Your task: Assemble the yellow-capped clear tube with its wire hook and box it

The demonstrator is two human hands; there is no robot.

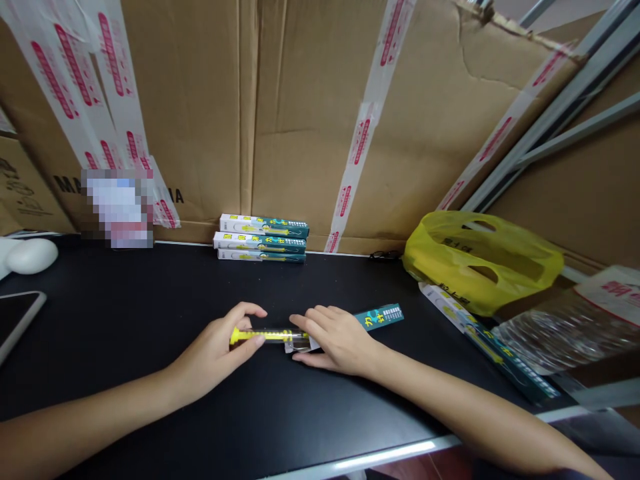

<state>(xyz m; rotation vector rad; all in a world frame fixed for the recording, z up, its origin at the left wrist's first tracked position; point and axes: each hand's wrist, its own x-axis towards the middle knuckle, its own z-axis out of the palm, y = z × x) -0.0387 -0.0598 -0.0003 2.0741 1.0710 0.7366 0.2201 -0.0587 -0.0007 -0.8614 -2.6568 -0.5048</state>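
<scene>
A clear-tubed spring scale (273,336) with yellow ends lies level above the black table, partway out of a narrow teal and white box (379,316). At its yellow left end, my left hand (229,339) grips it between thumb and fingers, with the index finger raised. My right hand (337,339) is closed over the box near its open end, palm down, hiding the box's middle. The transparent flap at the box's mouth shows just left of my right fingers.
Several similar boxes (261,241) are stacked at the back against a large cardboard carton (305,120). On the right are a yellow plastic bag (480,260), another slim box (493,343) and a clear-wrapped pack (565,327). A phone-like device (17,320) and white rounded object (33,257) lie left.
</scene>
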